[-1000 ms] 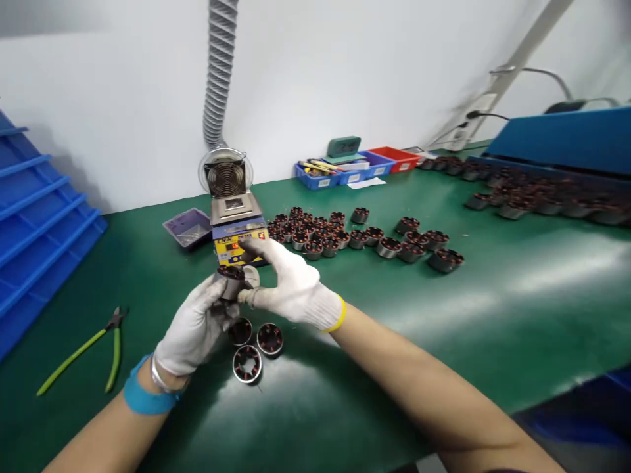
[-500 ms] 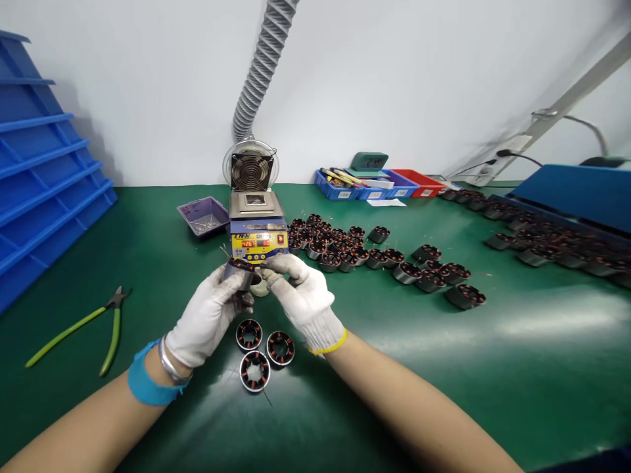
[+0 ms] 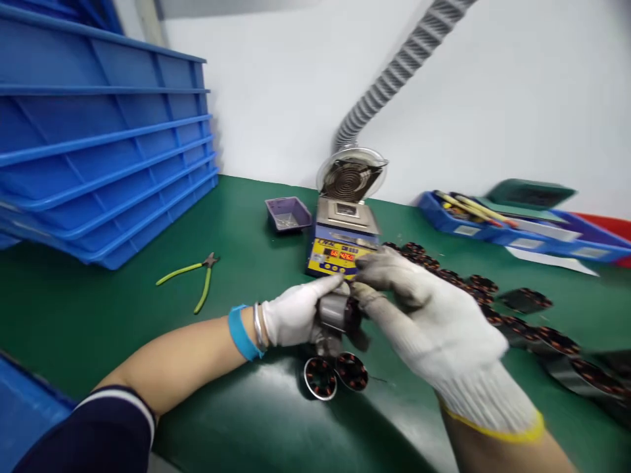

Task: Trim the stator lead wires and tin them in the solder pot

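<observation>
My gloved left hand (image 3: 296,315) is closed around a motor stator (image 3: 334,311), a grey metal ring with dark windings, tilted so its wound end faces right. The thumb lies along its top. My gloved right hand (image 3: 428,322) is at that wound end, its thumb and forefinger pinched together. Whatever sits between those fingertips is too small and blurred to make out. Beneath the held stator, further stators (image 3: 320,379) rest on the green table, partly hidden by the left hand.
Behind my hands stands a solder pot (image 3: 335,257) with a lit display, below a fan and a grey duct (image 3: 409,59). A purple tray (image 3: 288,215) and green-handled cutters (image 3: 207,276) lie leftward. Blue crates (image 3: 108,138) are stacked left; rows of stators (image 3: 552,341) and bins (image 3: 463,226) stand right.
My view has swung left, so the bench things appear farther right. The left hand has turned the stator from nearly upright onto its side. The right hand still works at its end.
</observation>
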Demonstrator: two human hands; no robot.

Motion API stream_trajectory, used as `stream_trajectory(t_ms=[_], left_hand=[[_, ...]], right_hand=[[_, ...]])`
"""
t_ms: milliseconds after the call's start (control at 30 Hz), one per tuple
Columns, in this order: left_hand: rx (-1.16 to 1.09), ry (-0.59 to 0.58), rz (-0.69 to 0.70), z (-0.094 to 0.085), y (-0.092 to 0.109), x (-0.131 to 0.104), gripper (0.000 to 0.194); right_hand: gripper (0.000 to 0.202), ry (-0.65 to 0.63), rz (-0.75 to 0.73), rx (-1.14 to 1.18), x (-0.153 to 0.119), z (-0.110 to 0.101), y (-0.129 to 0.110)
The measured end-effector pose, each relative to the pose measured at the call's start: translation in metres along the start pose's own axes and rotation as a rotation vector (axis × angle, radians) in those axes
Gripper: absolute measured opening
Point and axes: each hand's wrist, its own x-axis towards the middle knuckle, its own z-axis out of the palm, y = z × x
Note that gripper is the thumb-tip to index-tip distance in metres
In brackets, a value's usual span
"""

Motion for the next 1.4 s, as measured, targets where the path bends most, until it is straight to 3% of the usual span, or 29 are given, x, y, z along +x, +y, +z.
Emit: stream_trajectory(t_ms=[33,100,167,233,333,367,400,433,500,600,667,733,833,900,1000,1067,1133,1200,1267,1333,1400], left_hand=[[-0.028,0.036,0.115,0.0,0.001,0.001,0.028],[-0.147,0.215,0.399,-0.002,0.005,0.003,0.015],[-0.249,0.383,0.549,-0.005,0.011,0.004,0.026],[-0.186,0.339,0.388,-0.01,0.014,0.005,0.037],[0.083,-0.079,-0.116,-0.01,0.013,0.003,0.064],[0.152,-0.189,-0.194,-0.008,0.011,0.001,0.067],[0.194,-0.229,-0.171,-0.004,0.01,-0.001,0.065],[0.224,-0.191,-0.062,0.0,0.008,-0.003,0.061],[0.287,0.032,0.282,0.008,0.007,-0.008,0.057],[0.383,0.398,0.75,0.012,0.008,-0.012,0.063],[0.41,0.535,0.9,0.008,0.012,-0.01,0.061],[0.421,0.567,0.916,0.004,0.014,-0.008,0.056],[0.468,0.475,0.858,0.006,0.01,-0.007,0.053],[0.53,0.382,0.862,0.01,0.003,-0.01,0.056],[0.689,0.288,0.917,0.012,-0.008,-0.017,0.07],[0.896,0.288,1.02,0.009,-0.009,-0.023,0.088],[1.234,0.294,1.192,0.005,-0.001,-0.03,0.098],[1.602,0.247,1.332,0.004,0.012,-0.039,0.085],[1.805,0.219,1.346,0.008,0.027,-0.049,0.055],[1.835,0.205,1.214,0.015,0.039,-0.06,0.026],[1.718,0.129,1.052,0.02,0.045,-0.07,0.021]], right_hand=[[0.008,0.011,-0.036,-0.039,0.0,0.001,0.002],[0.007,0.051,-0.097,-0.071,0.0,0.002,0.003],[0.005,0.094,-0.144,-0.047,0.001,0.002,0.002],[0.006,0.125,-0.165,-0.026,0.002,0.002,0.001],[0.005,0.101,-0.152,-0.054,0.001,0.003,0.002],[0.006,0.093,-0.14,-0.062,0.0,0.004,0.002],[0.006,0.091,-0.132,-0.058,-0.001,0.005,0.002],[0.006,0.101,-0.132,-0.036,-0.001,0.005,0.002],[0.007,0.167,-0.078,0.054,-0.002,0.004,0.003],[0.005,0.42,0.235,0.322,-0.002,-0.007,0.008],[0.006,0.558,0.399,0.42,-0.002,-0.017,0.013],[0.011,0.496,0.424,0.364,-0.005,-0.022,0.015],[0.043,0.14,0.33,0.123,-0.015,-0.004,0.011],[0.064,0.01,0.14,0.044,-0.02,0.018,0.007],[0.056,0.12,-0.04,0.057,-0.024,0.041,0.008],[0.05,0.18,-0.088,0.05,-0.025,0.043,0.01],[0.045,0.16,-0.127,0.005,-0.026,0.036,0.011],[0.042,0.118,-0.149,-0.057,-0.027,0.024,0.01],[0.039,0.102,-0.15,-0.107,-0.027,0.013,0.01],[0.037,0.119,-0.135,-0.154,-0.028,0.004,0.01],[0.036,0.138,-0.117,-0.189,-0.03,-0.002,0.012]])
